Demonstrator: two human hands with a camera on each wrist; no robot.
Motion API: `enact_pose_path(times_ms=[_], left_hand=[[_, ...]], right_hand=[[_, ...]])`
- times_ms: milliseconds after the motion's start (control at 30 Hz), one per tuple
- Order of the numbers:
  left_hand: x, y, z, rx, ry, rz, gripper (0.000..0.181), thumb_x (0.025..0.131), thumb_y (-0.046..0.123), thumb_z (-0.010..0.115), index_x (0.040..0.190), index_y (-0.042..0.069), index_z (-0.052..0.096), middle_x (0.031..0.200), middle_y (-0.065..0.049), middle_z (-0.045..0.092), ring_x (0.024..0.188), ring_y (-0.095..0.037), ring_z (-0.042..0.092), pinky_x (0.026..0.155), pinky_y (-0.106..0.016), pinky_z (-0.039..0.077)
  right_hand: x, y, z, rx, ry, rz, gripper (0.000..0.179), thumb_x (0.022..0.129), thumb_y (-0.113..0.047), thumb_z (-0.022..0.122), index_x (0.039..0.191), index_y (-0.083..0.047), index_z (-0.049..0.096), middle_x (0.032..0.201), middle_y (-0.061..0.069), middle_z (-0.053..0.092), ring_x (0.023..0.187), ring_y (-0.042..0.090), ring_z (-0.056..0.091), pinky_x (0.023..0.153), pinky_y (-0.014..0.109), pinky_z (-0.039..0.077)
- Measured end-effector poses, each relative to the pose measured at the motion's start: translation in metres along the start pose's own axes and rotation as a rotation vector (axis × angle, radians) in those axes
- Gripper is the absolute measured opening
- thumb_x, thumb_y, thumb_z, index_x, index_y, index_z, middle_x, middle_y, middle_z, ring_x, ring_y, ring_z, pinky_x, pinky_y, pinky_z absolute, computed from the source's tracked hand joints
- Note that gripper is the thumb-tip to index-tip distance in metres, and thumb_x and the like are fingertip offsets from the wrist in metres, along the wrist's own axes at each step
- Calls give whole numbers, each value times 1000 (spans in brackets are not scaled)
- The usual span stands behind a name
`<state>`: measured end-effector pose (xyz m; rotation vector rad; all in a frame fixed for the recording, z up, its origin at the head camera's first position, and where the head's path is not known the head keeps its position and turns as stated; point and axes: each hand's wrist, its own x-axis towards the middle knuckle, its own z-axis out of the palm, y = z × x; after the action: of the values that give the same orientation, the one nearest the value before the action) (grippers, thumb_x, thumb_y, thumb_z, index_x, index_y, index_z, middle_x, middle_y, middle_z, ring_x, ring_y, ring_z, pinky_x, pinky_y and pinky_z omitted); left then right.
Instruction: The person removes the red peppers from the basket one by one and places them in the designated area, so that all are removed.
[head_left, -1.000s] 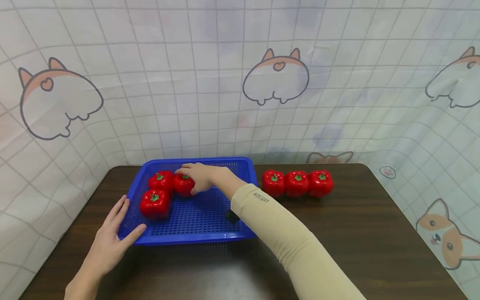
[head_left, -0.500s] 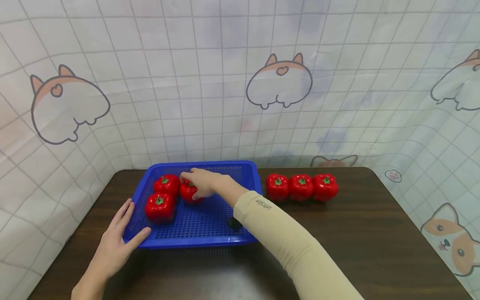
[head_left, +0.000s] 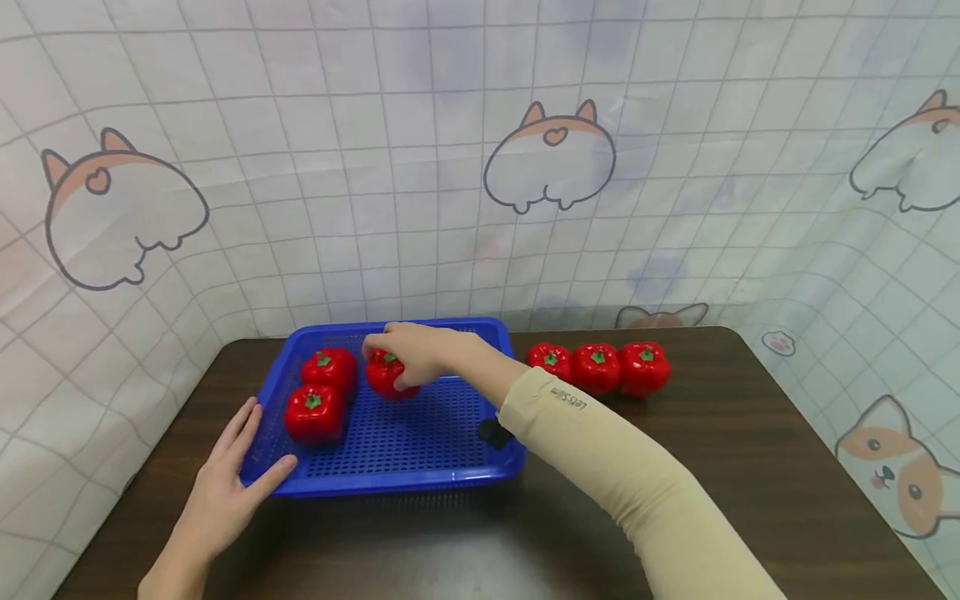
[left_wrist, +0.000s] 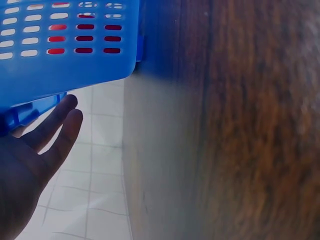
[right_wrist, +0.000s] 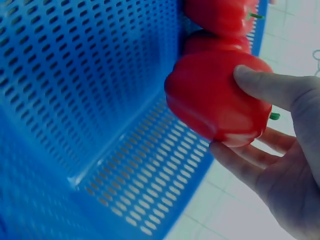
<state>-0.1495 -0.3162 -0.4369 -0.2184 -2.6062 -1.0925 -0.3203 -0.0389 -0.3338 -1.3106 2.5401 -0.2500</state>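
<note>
My right hand (head_left: 420, 354) grips a red bell pepper (head_left: 384, 375) over the back middle of a blue plastic basket (head_left: 390, 482). In the right wrist view the thumb lies on one side of that pepper (right_wrist: 215, 97) and the fingers on the other. Two more red bell peppers, a rear one (head_left: 330, 370) and a front one (head_left: 315, 417), sit in the basket's left part. My left hand (head_left: 225, 492) rests at the basket's left front corner, thumb over the front rim and fingers along the left side, fairly straight in the left wrist view.
On the dark wooden table (head_left: 712, 483), three red bell peppers (head_left: 596, 369) stand in a row right of the basket. A patterned white cloth (head_left: 420, 167) hangs behind and at both sides. A small black object (head_left: 493, 433) shows by the right sleeve.
The right hand has moved to the right with its bell pepper, away from the two peppers at the left, and seems raised slightly. The left hand has stayed at the basket's corner.
</note>
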Motion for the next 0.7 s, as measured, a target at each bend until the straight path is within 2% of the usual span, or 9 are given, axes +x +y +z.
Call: enact_pose_path(times_ms=[167,467,700], left_hand=[[1,1,0,-6,0,-2,86,95,29,75,162,5,26,170,-11,18,149,-51,21,110,-76,20],[2,1,0,-12,3,-23,88,94,28,75,163,10,24,170,-9,16,149,-52,20,109,-77,20],[1,0,1,-14,-7,-21,88,94,29,75,162,6,25,170,-11,17,149,-52,20,109,-76,21]], right_hand=[[-18,3,-10,-2,22,-2,51,93,-12,75,139,-22,55,138,7,52,120,19,51,88,30,55],[-47,17,-19,-15,59,-23,51,90,-11,77,135,-23,57,130,4,54,119,19,52,88,29,54],[-70,24,-24,3,89,-20,54,91,-11,78,139,-21,57,136,6,52,123,21,51,92,33,54]])
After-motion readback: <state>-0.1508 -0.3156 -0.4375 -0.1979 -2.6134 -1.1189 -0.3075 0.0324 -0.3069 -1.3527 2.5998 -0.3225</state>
